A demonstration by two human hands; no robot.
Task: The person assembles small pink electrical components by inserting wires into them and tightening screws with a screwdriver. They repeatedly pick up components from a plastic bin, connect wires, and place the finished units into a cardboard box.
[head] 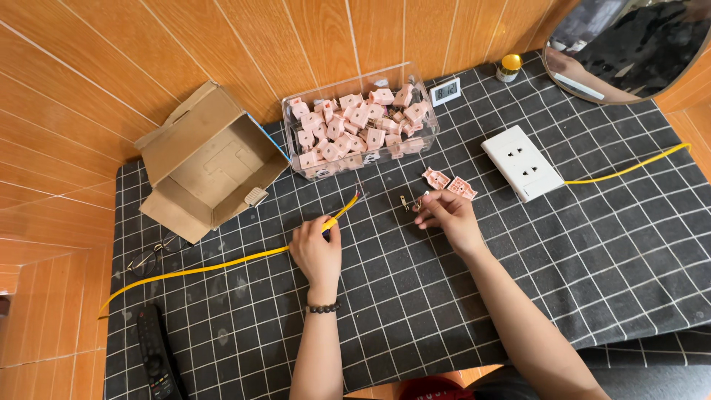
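- My left hand (317, 252) is closed around the yellow cable (222, 262) near its stripped end (358, 195), pinning it to the surface (415, 296) — bare wire tips point toward the clear box.
- My right hand (448, 215) pinches a small metal piece (412, 203) between fingertips, just right of the cable end.
- I'd judge this as the fitting step: wire end and metal piece are near but apart, so bringing them together calls for a fine, steady line-up.
- Two pink plastic parts (448, 183) lie just beyond my right hand.
- The clear box (361, 122) holds a heap of the same pink parts, roughly half full.
- The cardboard box (207, 163) lies open on its side — nothing inside that I can see.
- A white socket plate (523, 162) with its own yellow lead sits well to the right.
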